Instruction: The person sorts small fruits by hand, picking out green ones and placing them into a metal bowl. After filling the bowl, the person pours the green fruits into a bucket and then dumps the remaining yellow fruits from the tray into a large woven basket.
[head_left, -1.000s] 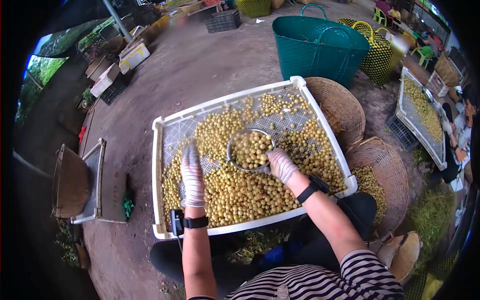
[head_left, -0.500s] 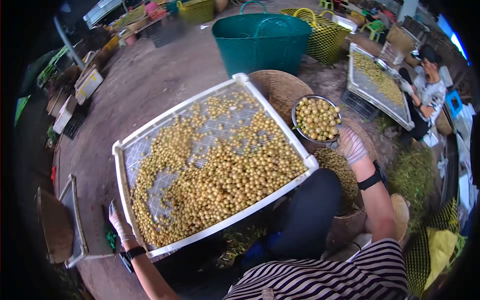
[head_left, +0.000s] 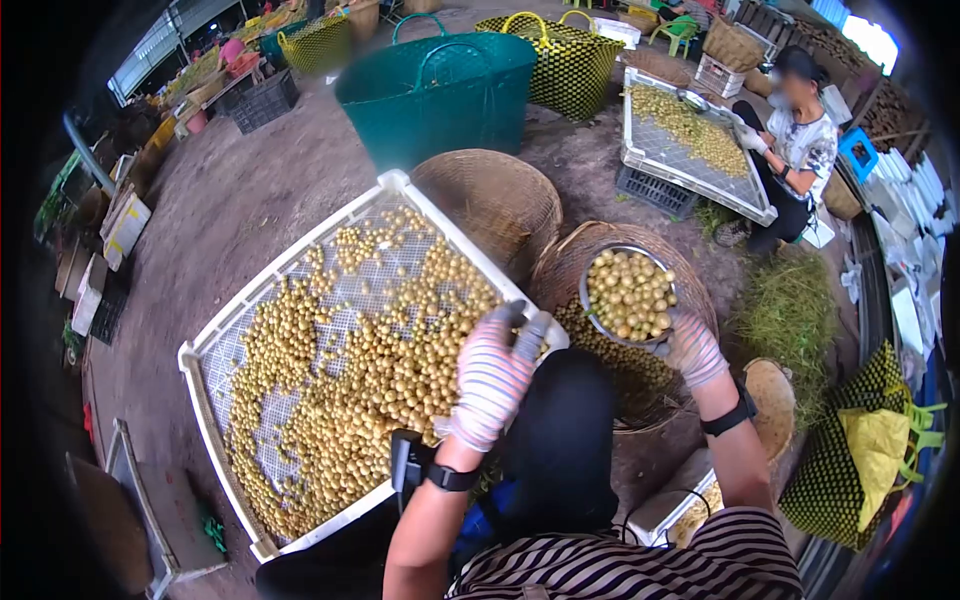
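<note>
A metal bowl (head_left: 592, 322) full of round yellow-brown fruit (head_left: 630, 290) is held at its right rim by my gloved right hand (head_left: 692, 346). Below the bowl stands a woven basket (head_left: 695, 270) with more fruit inside. My left hand (head_left: 495, 375), in a striped glove, is over the right corner of a white-framed mesh tray (head_left: 290, 262), its fingers apart and nothing visible between them. Many loose fruits (head_left: 400, 375) cover much of the mesh.
An empty-looking wicker basket (head_left: 490, 200) stands behind the tray, with a large green tub (head_left: 435, 100) beyond. At upper right a person (head_left: 790, 150) works over another tray (head_left: 690, 145). Green stems (head_left: 790, 310) lie at the right.
My left hand has moved from the tray's lower left side to its right corner. My right hand still holds the bowl, now over the basket. The view has shifted right.
</note>
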